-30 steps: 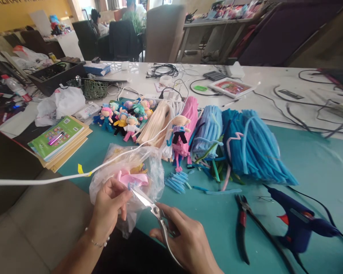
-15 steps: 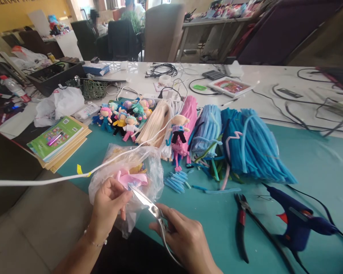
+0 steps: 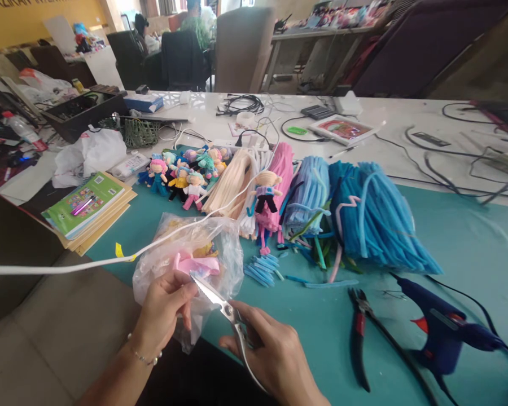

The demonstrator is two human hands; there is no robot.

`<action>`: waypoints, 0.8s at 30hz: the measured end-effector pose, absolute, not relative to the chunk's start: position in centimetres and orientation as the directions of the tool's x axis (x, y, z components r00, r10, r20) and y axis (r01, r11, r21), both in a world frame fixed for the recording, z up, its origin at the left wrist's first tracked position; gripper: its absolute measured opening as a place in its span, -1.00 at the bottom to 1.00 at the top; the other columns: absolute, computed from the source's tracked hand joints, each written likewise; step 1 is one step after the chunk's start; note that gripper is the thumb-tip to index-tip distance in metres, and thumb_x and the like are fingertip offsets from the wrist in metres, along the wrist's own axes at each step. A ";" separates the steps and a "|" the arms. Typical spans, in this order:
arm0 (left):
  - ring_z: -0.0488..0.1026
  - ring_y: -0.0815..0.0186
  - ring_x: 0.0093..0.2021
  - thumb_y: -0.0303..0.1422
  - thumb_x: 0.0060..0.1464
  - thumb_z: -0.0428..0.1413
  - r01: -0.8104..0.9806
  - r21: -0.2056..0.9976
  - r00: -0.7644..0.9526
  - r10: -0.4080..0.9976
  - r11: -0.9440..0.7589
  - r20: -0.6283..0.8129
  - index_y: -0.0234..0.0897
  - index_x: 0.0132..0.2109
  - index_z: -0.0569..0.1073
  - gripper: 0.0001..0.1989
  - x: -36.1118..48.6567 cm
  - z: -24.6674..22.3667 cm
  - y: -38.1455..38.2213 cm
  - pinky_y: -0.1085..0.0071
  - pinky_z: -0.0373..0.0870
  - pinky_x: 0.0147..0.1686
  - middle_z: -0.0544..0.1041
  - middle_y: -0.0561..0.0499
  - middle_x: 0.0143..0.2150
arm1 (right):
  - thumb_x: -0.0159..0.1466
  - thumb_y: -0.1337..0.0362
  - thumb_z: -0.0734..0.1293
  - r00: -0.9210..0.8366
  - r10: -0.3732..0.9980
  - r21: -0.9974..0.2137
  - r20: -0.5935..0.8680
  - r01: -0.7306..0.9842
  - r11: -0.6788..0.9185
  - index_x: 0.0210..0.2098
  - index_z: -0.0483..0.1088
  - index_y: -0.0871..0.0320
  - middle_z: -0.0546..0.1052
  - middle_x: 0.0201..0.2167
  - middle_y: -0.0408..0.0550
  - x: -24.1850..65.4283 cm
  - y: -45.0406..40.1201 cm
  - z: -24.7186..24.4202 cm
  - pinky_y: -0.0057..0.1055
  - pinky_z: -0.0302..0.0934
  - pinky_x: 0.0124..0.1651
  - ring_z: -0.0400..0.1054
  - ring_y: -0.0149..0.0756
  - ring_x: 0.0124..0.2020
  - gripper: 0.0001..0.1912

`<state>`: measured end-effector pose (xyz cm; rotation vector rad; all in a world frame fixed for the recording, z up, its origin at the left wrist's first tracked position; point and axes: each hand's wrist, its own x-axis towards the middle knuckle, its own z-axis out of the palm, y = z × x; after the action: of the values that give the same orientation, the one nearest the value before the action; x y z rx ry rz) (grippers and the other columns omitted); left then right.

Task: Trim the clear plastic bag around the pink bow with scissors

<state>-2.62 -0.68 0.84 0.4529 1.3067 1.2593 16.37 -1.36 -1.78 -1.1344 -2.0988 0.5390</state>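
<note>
— Where does the single view look from?

— From the wearer's head, facing forward and down over the near edge of the teal mat [image 3: 449,237]. The left hand [image 3: 163,316] and right hand [image 3: 275,355] sit at the bottom edge, very close.

— How far does it reach?

— Across the white table [image 3: 406,121] to chairs beyond. The right edge is blurred, perhaps from head movement. Only one camera, so no second view overlaps it.

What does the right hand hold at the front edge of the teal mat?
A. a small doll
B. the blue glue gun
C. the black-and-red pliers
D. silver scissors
D: the right hand grips silver scissors, blades pointing at the pink piece by the left hand.
</note>
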 end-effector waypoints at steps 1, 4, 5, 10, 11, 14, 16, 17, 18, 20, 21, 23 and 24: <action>0.16 0.57 -0.84 -0.24 -0.37 0.40 -0.426 0.840 -0.220 0.862 0.336 -0.457 -0.33 -0.51 0.41 -0.65 -2.6 0.8 -0.7 0.62 0.17 -0.88 0.41 0.17 -0.70 | 0.32 -0.08 0.23 -0.389 0.843 -0.629 0.372 0.562 0.537 -0.11 0.46 0.18 0.55 -0.54 -0.10 16.4 -1.3 -1.7 -0.52 0.23 -0.55 0.41 -0.38 -0.64 -0.54; 0.17 0.57 -0.84 -0.24 -0.36 0.40 -0.430 0.839 -0.218 0.863 0.334 -0.456 -0.33 -0.52 0.41 -0.65 -2.5 0.9 -0.7 0.63 0.16 -0.87 0.43 0.16 -0.69 | 0.33 -0.07 0.23 -0.387 0.847 -0.635 0.365 0.561 0.530 -0.11 0.46 0.18 0.56 -0.54 -0.10 16.4 -1.3 -1.8 -0.52 0.24 -0.55 0.41 -0.38 -0.64 -0.55; 0.17 0.57 -0.84 -0.24 -0.37 0.40 -0.432 0.837 -0.217 0.863 0.335 -0.457 -0.33 -0.52 0.41 -0.65 -2.5 0.9 -0.7 0.63 0.16 -0.87 0.43 0.15 -0.69 | 0.34 -0.04 0.22 -0.383 0.851 -0.643 0.359 0.559 0.523 -0.11 0.47 0.17 0.57 -0.53 -0.09 16.3 -1.3 -1.8 -0.53 0.24 -0.54 0.41 -0.39 -0.63 -0.57; 0.18 0.57 -0.83 -0.20 -0.38 0.41 -0.444 0.827 -0.194 0.864 0.346 -0.465 -0.33 -0.55 0.41 -0.62 -2.6 1.0 -0.6 0.64 0.16 -0.87 0.45 0.13 -0.68 | 0.33 0.02 0.25 -0.364 0.866 -0.695 0.342 0.521 0.494 -0.15 0.49 0.18 0.58 -0.54 -0.09 16.1 -1.4 -2.2 -0.56 0.26 -0.51 0.41 -0.41 -0.62 -0.63; 0.18 0.57 -0.83 -0.19 -0.38 0.41 -0.445 0.826 -0.189 0.866 0.346 -0.464 -0.33 -0.55 0.40 -0.61 -2.6 1.0 -0.6 0.64 0.16 -0.87 0.45 0.13 -0.68 | 0.33 0.01 0.26 -0.361 0.870 -0.706 0.335 0.515 0.486 -0.16 0.50 0.19 0.58 -0.55 -0.09 16.0 -1.4 -2.2 -0.57 0.26 -0.51 0.40 -0.41 -0.64 -0.62; 0.16 0.56 -0.84 -0.16 -0.36 0.39 -0.437 0.829 -0.174 0.871 0.349 -0.459 -0.33 -0.56 0.40 -0.61 -2.6 1.1 -0.6 0.63 0.15 -0.87 0.38 0.16 -0.73 | 0.31 -0.02 0.26 -0.354 0.887 -0.742 0.296 0.500 0.447 -0.17 0.52 0.19 0.56 -0.58 -0.10 15.9 -1.4 -2.1 -0.58 0.27 -0.52 0.37 -0.42 -0.65 -0.59; 0.15 0.55 -0.85 -0.14 -0.35 0.38 -0.424 0.833 -0.166 0.874 0.354 -0.456 -0.32 -0.57 0.40 -0.61 -2.5 1.3 -0.6 0.63 0.14 -0.88 0.31 0.19 -0.79 | 0.30 -0.07 0.25 -0.355 0.898 -0.766 0.259 0.491 0.415 -0.18 0.52 0.20 0.54 -0.60 -0.10 15.9 -1.3 -1.9 -0.58 0.25 -0.54 0.37 -0.41 -0.65 -0.54; 0.14 0.55 -0.85 -0.14 -0.34 0.38 -0.416 0.837 -0.168 0.875 0.355 -0.455 -0.32 -0.58 0.39 -0.61 -2.6 1.4 -0.6 0.63 0.14 -0.88 0.28 0.20 -0.81 | 0.29 -0.10 0.24 -0.357 0.903 -0.776 0.238 0.489 0.398 -0.19 0.52 0.20 0.54 -0.61 -0.10 16.0 -1.2 -1.7 -0.57 0.25 -0.55 0.36 -0.40 -0.65 -0.52; 0.12 0.55 -0.85 -0.15 -0.34 0.38 -0.405 0.843 -0.176 0.875 0.354 -0.452 -0.32 -0.58 0.39 -0.61 -2.6 1.4 -0.6 0.63 0.13 -0.88 0.26 0.21 -0.82 | 0.28 -0.13 0.24 -0.362 0.906 -0.781 0.218 0.492 0.384 -0.19 0.52 0.20 0.54 -0.61 -0.10 16.1 -1.1 -1.6 -0.57 0.24 -0.55 0.36 -0.39 -0.64 -0.49; 0.12 0.56 -0.85 -0.17 -0.32 0.37 -0.375 0.860 -0.203 0.875 0.345 -0.440 -0.31 -0.58 0.39 -0.63 -2.8 1.4 -0.7 0.63 0.14 -0.88 0.28 0.21 -0.80 | 0.24 -0.19 0.25 -0.376 0.907 -0.781 0.187 0.503 0.370 -0.17 0.52 0.20 0.54 -0.59 -0.09 16.2 -1.0 -1.3 -0.54 0.25 -0.54 0.35 -0.37 -0.64 -0.44; 0.13 0.56 -0.84 -0.19 -0.30 0.36 -0.354 0.871 -0.213 0.877 0.342 -0.431 -0.31 -0.57 0.38 -0.65 -3.0 1.4 -0.7 0.63 0.15 -0.88 0.31 0.19 -0.78 | 0.22 -0.21 0.26 -0.385 0.906 -0.778 0.179 0.509 0.370 -0.16 0.52 0.19 0.55 -0.58 -0.09 16.3 -1.0 -1.2 -0.53 0.25 -0.53 0.35 -0.37 -0.64 -0.42; 0.17 0.55 -0.83 -0.22 -0.24 0.33 -0.306 0.890 -0.219 0.885 0.339 -0.412 -0.31 -0.56 0.39 -0.69 -3.4 1.1 -0.8 0.62 0.17 -0.86 0.36 0.17 -0.74 | 0.21 -0.22 0.26 -0.400 0.900 -0.770 0.176 0.513 0.379 -0.13 0.51 0.17 0.56 -0.57 -0.08 16.5 -1.0 -1.2 -0.52 0.26 -0.52 0.34 -0.37 -0.65 -0.41; 0.19 0.54 -0.82 -0.24 -0.21 0.31 -0.282 0.898 -0.216 0.889 0.339 -0.403 -0.31 -0.55 0.39 -0.71 -3.6 0.9 -0.8 0.62 0.18 -0.85 0.37 0.16 -0.73 | 0.21 -0.23 0.26 -0.405 0.896 -0.767 0.181 0.512 0.386 -0.12 0.51 0.17 0.56 -0.57 -0.08 16.5 -1.1 -1.3 -0.52 0.25 -0.52 0.34 -0.37 -0.65 -0.40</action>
<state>-3.58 -0.84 0.89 0.6073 1.3776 1.2052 16.50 -1.08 -1.25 -1.2032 -2.0563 0.8423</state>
